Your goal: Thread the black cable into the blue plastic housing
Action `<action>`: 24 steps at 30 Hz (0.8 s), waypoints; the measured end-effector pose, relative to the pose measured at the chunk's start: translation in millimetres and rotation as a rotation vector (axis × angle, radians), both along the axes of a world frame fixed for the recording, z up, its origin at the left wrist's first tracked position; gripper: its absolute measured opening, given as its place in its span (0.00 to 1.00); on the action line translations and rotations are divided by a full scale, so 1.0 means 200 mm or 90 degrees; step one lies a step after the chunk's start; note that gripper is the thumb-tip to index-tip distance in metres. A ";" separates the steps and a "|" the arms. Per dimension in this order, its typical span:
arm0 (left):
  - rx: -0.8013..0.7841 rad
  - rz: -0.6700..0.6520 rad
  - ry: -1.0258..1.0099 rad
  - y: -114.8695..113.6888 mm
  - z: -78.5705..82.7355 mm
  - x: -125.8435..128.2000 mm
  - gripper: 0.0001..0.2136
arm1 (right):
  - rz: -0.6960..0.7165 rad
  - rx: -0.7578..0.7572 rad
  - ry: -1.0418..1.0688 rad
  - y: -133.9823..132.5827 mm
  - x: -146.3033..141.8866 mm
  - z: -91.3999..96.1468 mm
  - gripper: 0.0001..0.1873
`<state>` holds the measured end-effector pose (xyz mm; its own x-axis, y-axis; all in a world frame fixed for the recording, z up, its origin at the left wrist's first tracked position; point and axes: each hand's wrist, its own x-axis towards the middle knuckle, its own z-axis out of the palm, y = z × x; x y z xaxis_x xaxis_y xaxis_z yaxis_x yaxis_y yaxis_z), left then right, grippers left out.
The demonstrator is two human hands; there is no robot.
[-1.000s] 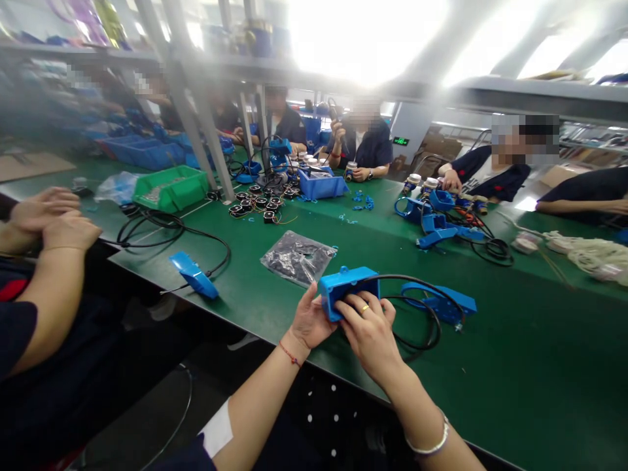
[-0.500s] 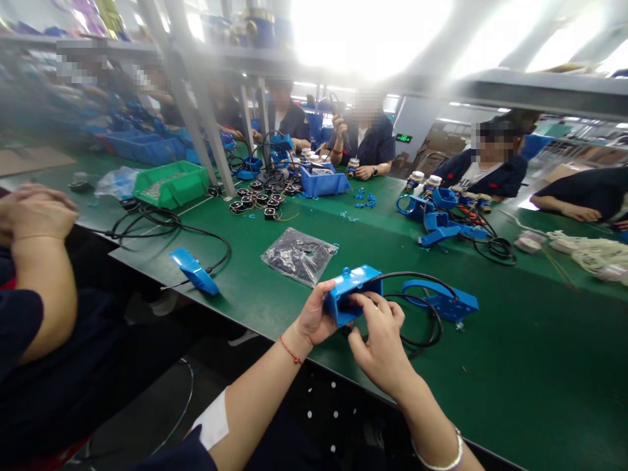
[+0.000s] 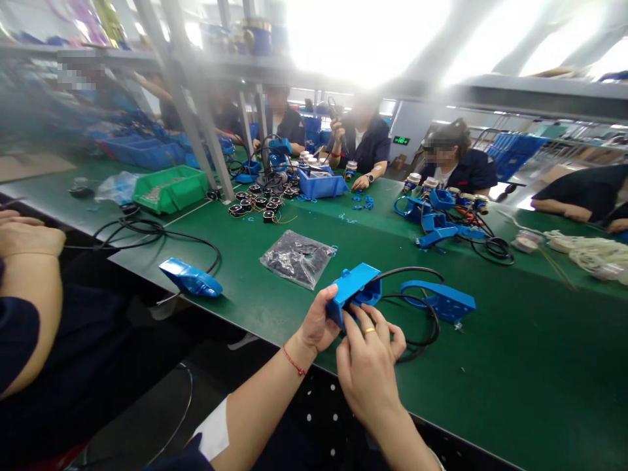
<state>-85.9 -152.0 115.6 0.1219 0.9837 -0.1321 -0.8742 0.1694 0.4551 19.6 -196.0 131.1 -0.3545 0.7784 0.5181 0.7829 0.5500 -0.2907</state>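
My left hand [image 3: 318,322] grips the near end of a blue plastic housing [image 3: 357,285], thumb on top, and holds it tilted above the front edge of the bench. The fingers of my right hand [image 3: 370,356] are bent in at the housing's open side; their tips are hidden, so whatever they pinch does not show. A black cable [image 3: 417,269] runs out of the housing's far end and loops down to the right. Just beyond it lies a blue bracket with a curved strap [image 3: 444,299]. A clear bag of dark parts [image 3: 297,258] rests behind my left hand.
Left on the green bench [image 3: 255,294] lies another blue housing [image 3: 190,277] with a coiled cable. Farther back are a green bin [image 3: 171,190], small black modules [image 3: 258,201], a blue bin [image 3: 321,184] and blue meter assemblies [image 3: 434,212]. Co-workers sit around; one person's folded arms [image 3: 32,268] are at left.
The housing in my left hand has tipped, so its opening faces more downward. My right hand has turned and shifted lower at the opening. The blue housing at left has rolled over slightly.
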 end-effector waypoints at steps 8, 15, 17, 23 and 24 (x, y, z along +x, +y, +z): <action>0.013 0.037 -0.001 0.01 -0.01 -0.01 0.15 | 0.002 0.032 0.075 0.00 0.01 0.01 0.21; 0.028 0.018 0.010 0.01 -0.03 0.02 0.19 | -0.017 0.090 0.031 0.06 0.01 -0.06 0.22; 0.032 0.022 0.011 0.01 -0.03 0.02 0.19 | -0.024 0.109 0.028 0.07 0.01 -0.08 0.22; 0.033 0.039 0.003 0.02 -0.03 0.02 0.19 | -0.035 0.168 0.045 0.07 0.02 -0.12 0.20; 0.034 0.038 0.000 0.02 -0.04 0.01 0.19 | -0.041 0.179 0.045 0.07 0.03 -0.12 0.19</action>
